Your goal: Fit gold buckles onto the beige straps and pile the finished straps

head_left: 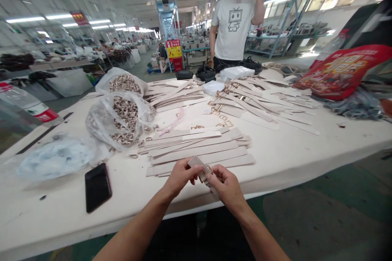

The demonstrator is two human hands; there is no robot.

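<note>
Both hands hold one beige strap [194,162] over the front edge of the table, with a gold-coloured metal buckle [208,168] on it. My left hand [181,175] is closed on the strap's upper end, thumb on top. My right hand [226,185] pinches strap and buckle from the other side; its fingertips partly hide the buckle. Just beyond my hands lies a stack of flat beige straps [199,149]. Several loose gold buckles [226,120] are scattered behind that stack.
Bags of small beige loops [124,120] stand at left, near a phone [98,187], a pale blue plastic bundle [58,159] and a bottle [39,110]. More straps [260,102] lie at back right, beside a red bag [339,73]. A person [234,24] stands across the table.
</note>
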